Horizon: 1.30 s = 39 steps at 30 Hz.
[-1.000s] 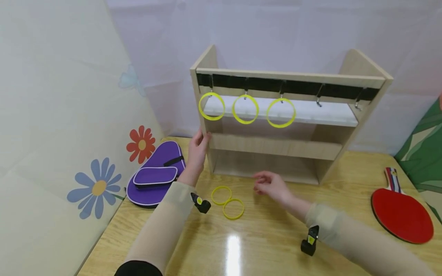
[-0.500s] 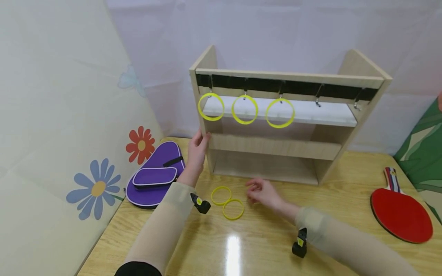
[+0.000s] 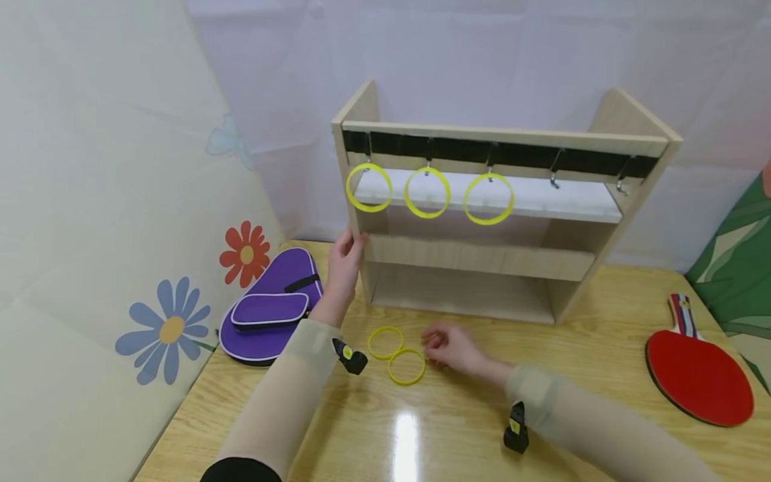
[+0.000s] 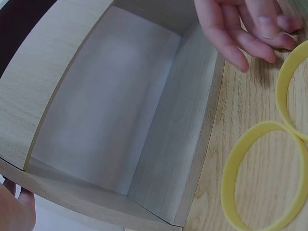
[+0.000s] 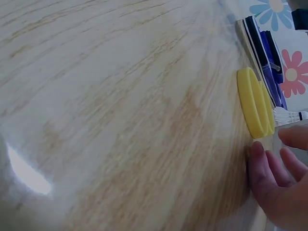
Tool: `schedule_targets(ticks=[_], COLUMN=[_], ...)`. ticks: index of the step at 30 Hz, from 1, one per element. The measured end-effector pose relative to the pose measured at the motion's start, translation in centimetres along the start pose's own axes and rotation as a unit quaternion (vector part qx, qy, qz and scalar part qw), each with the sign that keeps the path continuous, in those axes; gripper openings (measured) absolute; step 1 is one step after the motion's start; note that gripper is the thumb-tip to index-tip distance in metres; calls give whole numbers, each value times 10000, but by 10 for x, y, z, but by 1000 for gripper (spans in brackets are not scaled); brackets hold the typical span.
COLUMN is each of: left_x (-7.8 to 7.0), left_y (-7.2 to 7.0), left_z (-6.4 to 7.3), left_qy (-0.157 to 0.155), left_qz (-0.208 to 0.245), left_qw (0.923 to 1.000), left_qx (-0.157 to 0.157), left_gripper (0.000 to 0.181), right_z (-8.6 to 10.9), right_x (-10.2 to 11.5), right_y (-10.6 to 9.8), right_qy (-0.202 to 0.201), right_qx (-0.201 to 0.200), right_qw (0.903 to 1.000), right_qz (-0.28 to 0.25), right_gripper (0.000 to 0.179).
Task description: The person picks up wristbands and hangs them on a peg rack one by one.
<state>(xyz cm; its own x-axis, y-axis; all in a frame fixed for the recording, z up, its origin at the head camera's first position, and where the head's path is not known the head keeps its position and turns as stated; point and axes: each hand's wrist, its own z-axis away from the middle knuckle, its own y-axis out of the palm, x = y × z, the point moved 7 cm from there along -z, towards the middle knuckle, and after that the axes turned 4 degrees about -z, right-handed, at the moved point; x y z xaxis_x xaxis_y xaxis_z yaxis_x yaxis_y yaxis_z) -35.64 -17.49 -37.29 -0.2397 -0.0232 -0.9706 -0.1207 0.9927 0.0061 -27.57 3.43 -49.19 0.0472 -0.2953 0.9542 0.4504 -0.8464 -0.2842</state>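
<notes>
My left hand point(image 3: 345, 268) holds the left side panel of a small wooden shelf point(image 3: 476, 260), its fingers partly hidden behind the edge. Two yellow rings lie flat on the table, touching: a rear ring point(image 3: 370, 342) and a front ring point(image 3: 391, 375). Just right of them hovers my right hand point(image 3: 453, 348), fingers loosely bent and holding nothing. Seen from the right wrist, the fingertips point(image 5: 258, 150) are close to the rings point(image 5: 248, 103). Three more yellow rings, left point(image 3: 349, 194), middle point(image 3: 407, 194) and right point(image 3: 466, 203), hang on hooks along the shelf's black strip point(image 3: 458, 147).
Two bare hooks point(image 3: 554, 179) are on the strip's right part. A purple paddle case point(image 3: 271, 309) lies left of the shelf. At the right lies a red table tennis paddle point(image 3: 699, 378). A white shuttlecock point(image 5: 287, 116) shows in the right wrist view.
My right hand has moved left and slightly toward me, closing in on the two rings on the table. The left hand stays at the shelf's side.
</notes>
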Motion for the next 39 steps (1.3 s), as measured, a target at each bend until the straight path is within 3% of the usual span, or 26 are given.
schedule_targets(ticks=[10, 29, 39], left_x=[0, 3, 2], left_y=[1, 1, 1], left_z=[0, -2, -2], left_qy=[10, 85, 81], left_qz=[24, 58, 78], left_qw=[10000, 9999, 9999], left_qx=[-43, -18, -27], left_gripper=[51, 51, 51], right_z=[-3, -5, -2], right_x=[1, 4, -1], right_y=[5, 14, 6], right_qy=[-17, 209, 693], right_qx=[59, 29, -144], right_qw=[9987, 9960, 9971], right_qz=[497, 866, 272], right_gripper=[26, 21, 22])
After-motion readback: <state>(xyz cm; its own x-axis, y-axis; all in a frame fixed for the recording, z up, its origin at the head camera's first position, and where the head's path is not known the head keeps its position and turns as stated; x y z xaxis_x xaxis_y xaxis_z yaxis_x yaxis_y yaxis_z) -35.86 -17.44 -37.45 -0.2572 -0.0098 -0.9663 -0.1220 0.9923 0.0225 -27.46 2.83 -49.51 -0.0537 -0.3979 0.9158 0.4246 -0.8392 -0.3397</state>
